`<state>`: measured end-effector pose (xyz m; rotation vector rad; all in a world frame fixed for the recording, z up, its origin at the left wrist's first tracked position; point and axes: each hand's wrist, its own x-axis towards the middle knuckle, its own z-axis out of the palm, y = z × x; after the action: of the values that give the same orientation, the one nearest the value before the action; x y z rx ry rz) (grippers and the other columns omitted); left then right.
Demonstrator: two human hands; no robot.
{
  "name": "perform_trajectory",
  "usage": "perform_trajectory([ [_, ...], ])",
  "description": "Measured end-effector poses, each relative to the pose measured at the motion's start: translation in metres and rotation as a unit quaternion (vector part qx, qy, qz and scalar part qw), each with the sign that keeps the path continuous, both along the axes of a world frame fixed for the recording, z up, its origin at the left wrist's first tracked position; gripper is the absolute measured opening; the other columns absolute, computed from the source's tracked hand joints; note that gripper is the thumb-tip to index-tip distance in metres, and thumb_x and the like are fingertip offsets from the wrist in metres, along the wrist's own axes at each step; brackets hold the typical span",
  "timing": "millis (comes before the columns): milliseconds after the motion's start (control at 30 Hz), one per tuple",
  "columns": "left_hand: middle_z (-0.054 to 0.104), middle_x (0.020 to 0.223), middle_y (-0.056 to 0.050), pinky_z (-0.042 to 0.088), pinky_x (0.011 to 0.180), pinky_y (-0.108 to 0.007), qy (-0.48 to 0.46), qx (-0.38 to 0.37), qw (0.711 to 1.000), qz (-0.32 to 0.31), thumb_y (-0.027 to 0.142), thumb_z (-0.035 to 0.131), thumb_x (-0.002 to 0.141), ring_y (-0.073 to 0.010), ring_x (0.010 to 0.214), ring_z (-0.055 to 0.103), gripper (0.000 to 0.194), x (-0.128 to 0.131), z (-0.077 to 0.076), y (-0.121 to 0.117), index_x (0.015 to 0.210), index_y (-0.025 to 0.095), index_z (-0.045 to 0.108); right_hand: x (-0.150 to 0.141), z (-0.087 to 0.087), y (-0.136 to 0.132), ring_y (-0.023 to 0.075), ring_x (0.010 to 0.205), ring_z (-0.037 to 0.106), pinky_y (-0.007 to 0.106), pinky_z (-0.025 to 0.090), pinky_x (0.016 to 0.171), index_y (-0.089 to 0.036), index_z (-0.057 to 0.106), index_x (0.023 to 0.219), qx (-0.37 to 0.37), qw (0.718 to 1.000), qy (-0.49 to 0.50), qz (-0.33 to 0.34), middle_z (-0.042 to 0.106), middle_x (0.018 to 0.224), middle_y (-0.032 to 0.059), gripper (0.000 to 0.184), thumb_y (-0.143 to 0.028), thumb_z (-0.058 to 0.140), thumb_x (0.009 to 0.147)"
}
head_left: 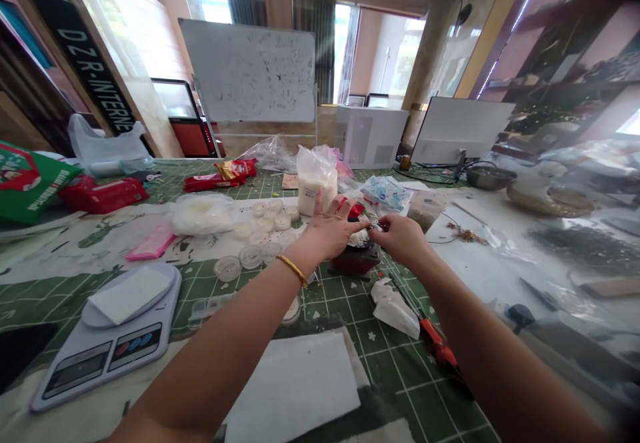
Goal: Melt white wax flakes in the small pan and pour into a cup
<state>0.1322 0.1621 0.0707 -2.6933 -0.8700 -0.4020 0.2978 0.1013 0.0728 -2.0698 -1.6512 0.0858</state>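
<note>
Both hands meet over a small dark pot of white flakes (359, 238), which sits on a dark red base (356, 262). My left hand (327, 231) reaches across the pot's near left side with its fingers spread, the index finger pointing toward my right hand. At the pot's right rim my right hand (404, 238) is closed in a pinch; what lies between its fingertips is too small to make out. Just behind stands a clear bag of white granules (316, 180). Left of the pot are several small cups with pale contents (273, 216) and clear round lids (251, 255).
A kitchen scale (113, 333) lies at the front left, with white paper (300, 386) nearer the middle. Crumpled tissue (395, 310) and an orange-handled tool (440, 346) lie by my right forearm. A plastic cup (426, 210) and tissue pack (385, 192) stand beyond.
</note>
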Motion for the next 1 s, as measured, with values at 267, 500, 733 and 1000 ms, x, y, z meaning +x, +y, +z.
perform_trajectory([
  [267,0.046,0.144,-0.008,0.0,0.106,-0.071,-0.012,-0.026,1.0,0.007,0.003,0.06,0.077,-0.0395,0.135,0.032,0.056,0.003,-0.012,0.017,0.121,0.038,0.065,0.003,-0.008,-0.001,0.0181,0.062,0.057,0.026,0.035,0.055,-0.015,0.07,0.081,-0.014,1.0,0.022,0.008,0.066,0.065,0.0046,0.025,-0.036,0.059,0.072],
  [500,0.05,0.14,-0.008,0.005,0.106,-0.07,-0.031,-0.042,0.999,-0.013,0.007,0.066,0.075,-0.0413,0.131,0.034,0.029,0.003,-0.001,0.025,0.089,0.03,0.077,0.007,-0.007,-0.005,0.0191,0.065,0.06,0.026,0.037,0.056,-0.014,0.07,0.083,-0.007,0.999,0.05,-0.01,0.066,0.063,0.0042,0.028,-0.037,0.058,0.073],
  [733,0.06,0.11,-0.007,0.013,0.11,-0.056,-0.102,-0.029,0.994,-0.024,0.022,0.069,0.081,-0.0285,0.114,0.046,0.01,0.003,0.002,0.022,0.072,0.022,0.074,0.005,-0.011,-0.003,0.0185,0.062,0.06,0.027,0.037,0.055,-0.015,0.071,0.076,-0.009,0.997,0.077,0.002,0.066,0.06,0.0031,0.03,-0.04,0.055,0.076],
  [1000,0.059,0.116,-0.009,0.02,0.107,-0.059,-0.131,-0.062,0.989,-0.006,0.025,0.068,0.083,-0.0321,0.117,0.045,0.012,0.01,0.001,0.026,0.073,0.02,0.075,0.005,-0.009,-0.01,0.0181,0.058,0.059,0.027,0.038,0.055,-0.016,0.071,0.074,-0.001,0.995,0.098,0.006,0.064,0.056,0.0022,0.03,-0.041,0.054,0.077],
])
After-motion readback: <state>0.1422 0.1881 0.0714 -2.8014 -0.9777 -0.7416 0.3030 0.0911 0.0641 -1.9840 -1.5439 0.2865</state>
